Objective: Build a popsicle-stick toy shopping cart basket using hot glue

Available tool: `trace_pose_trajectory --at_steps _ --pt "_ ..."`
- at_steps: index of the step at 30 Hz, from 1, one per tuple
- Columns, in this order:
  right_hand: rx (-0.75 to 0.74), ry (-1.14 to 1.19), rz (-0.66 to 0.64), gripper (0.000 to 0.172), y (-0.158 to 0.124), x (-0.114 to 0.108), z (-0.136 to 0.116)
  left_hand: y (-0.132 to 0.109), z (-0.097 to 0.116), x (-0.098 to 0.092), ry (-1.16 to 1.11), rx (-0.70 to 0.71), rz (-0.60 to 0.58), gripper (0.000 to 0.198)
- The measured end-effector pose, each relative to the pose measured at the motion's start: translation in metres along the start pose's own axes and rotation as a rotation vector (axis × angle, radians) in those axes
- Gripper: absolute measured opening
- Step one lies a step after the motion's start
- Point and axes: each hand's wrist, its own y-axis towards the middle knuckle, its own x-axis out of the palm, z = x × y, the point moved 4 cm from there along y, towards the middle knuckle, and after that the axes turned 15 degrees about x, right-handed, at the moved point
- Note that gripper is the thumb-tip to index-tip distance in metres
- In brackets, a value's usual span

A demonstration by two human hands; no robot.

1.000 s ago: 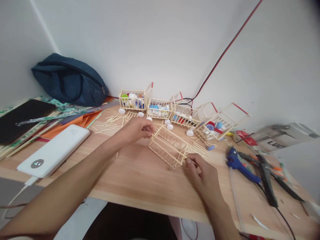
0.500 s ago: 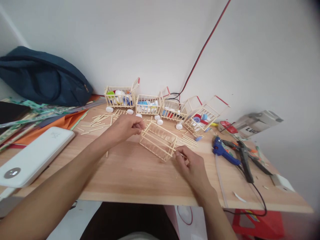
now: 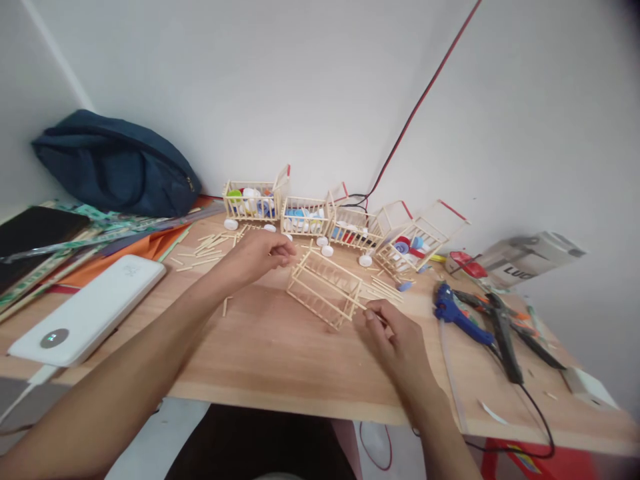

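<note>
Stick frame [image 3: 326, 285], wooden desk [image 3: 280, 367], pale walls [image 3: 300, 80]

One stick frame [image 3: 326, 285], my right hand [image 3: 397, 333] pinched its end, left hand [image 3: 260, 257] was alongside, four carts [image 3: 306, 227] stood behind.

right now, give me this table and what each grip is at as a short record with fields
left grip: at the frame's far left corner, contact unclear
right grip: pinching a stick at the frame's right end
frame: stick-built, between both grips
carts: four, red-topped handles, coloured pieces inside
loose sticks: scattered left, more right of the frame
glue gun: blue, right side
power bank: white, left, cable plugged in
bag: blue, back left
</note>
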Motion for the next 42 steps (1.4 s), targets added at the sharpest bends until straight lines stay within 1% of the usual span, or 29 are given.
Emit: trace_pose_trajectory --at_steps 2,3,5,6,8,9,10,11,12,14,16,18,20,23,26,28,29,31,32,34,35,37,38,40,42 --pt "0.021 0.018 0.027 0.019 -0.002 -0.008 0.0 -0.001 0.006 -0.01 0.084 0.024 0.092 0.018" --pt "0.023 0.027 0.03 0.019 -0.003 -0.012 -0.002 -0.001 0.014 -0.015 0.138 0.046 0.137 0.018" --pt "0.006 0.038 0.019 0.019 -0.005 -0.018 -0.011 -0.003 0.038 -0.021 0.245 0.128 0.203 0.02" --pt "-0.01 0.037 0.004 0.018 -0.007 -0.02 -0.016 -0.005 0.054 -0.02 0.291 0.202 0.199 0.019" --pt "-0.05 0.029 -0.018 0.018 -0.009 -0.022 -0.029 -0.01 0.087 -0.01 0.349 0.372 0.162 0.019" --pt "-0.075 0.024 -0.027 0.018 -0.011 -0.021 -0.035 -0.015 0.103 -0.001 0.367 0.468 0.121 0.019" --pt "-0.102 0.021 -0.034 0.018 -0.013 -0.02 -0.041 -0.02 0.115 0.011 0.39 0.531 0.06 0.018" --pt "-0.129 0.02 -0.04 0.018 -0.015 -0.017 -0.046 -0.026 0.123 0.023 0.434 0.555 -0.01 0.018" --pt "-0.154 0.022 -0.048 0.017 -0.018 -0.015 -0.051 -0.032 0.129 0.034 0.481 0.569 -0.041 0.017" --pt "-0.194 0.027 -0.072 0.016 -0.024 -0.007 -0.057 -0.044 0.13 0.055 0.551 0.505 -0.147 0.016" --pt "-0.216 0.032 -0.102 0.014 -0.031 0.001 -0.06 -0.056 0.126 0.069 0.591 0.42 -0.203 0.014" --pt "-0.225 0.034 -0.128 0.013 -0.039 0.008 -0.062 -0.067 0.12 0.077 0.602 0.349 -0.237 0.015" --pt "-0.222 0.028 -0.149 0.013 -0.045 0.014 -0.063 -0.077 0.116 0.082 0.59 0.307 -0.262 0.018" --pt "-0.203 -0.022 -0.159 0.015 -0.053 0.022 -0.065 -0.088 0.111 0.087 0.557 0.288 -0.26 0.019" --pt "-0.204 -0.098 -0.139 0.017 -0.057 0.027 -0.068 -0.094 0.107 0.09 0.537 0.271 -0.213 0.021" --pt "-0.225 -0.117 -0.121 0.014 -0.057 0.023 -0.067 -0.096 0.105 0.092 0.513 0.241 -0.188 0.025" --pt "-0.232 -0.106 -0.099 0.012 -0.055 0.017 -0.064 -0.097 0.104 0.092 0.489 0.222 -0.177 0.026" --pt "-0.208 -0.057 -0.006 0.016 -0.049 -0.008 -0.047 -0.099 0.103 0.092 0.422 0.186 -0.145 0.025" --pt "-0.165 -0.043 0.081 0.02 -0.044 -0.027 -0.032 -0.101 0.102 0.091 0.386 0.169 -0.127 0.024" --pt "0.006 -0.096 0.257 0.027 -0.033 -0.071 0.01 -0.105 0.1 0.089 0.322 0.126 -0.096 0.023" --pt "0.131 -0.193 0.312 0.028 -0.027 -0.093 0.035 -0.107 0.098 0.088 0.293 0.103 -0.091 0.024" --pt "0.424 -0.482 0.317 0.029 -0.015 -0.131 0.087 -0.109 0.095 0.088 0.243 0.064 -0.094 0.025" --pt "0.51 -0.539 0.334 0.029 -0.011 -0.147 0.109 -0.11 0.093 0.089 0.221 0.053 -0.099 0.025" --pt "0.621 -0.6 0.345 0.036 -0.002 -0.169 0.145 -0.109 0.09 0.091 0.183 0.047 -0.111 0.026" --pt "0.698 -0.642 0.322 0.046 0.006 -0.178 0.171 -0.108 0.089 0.094 0.156 0.047 -0.117 0.027"
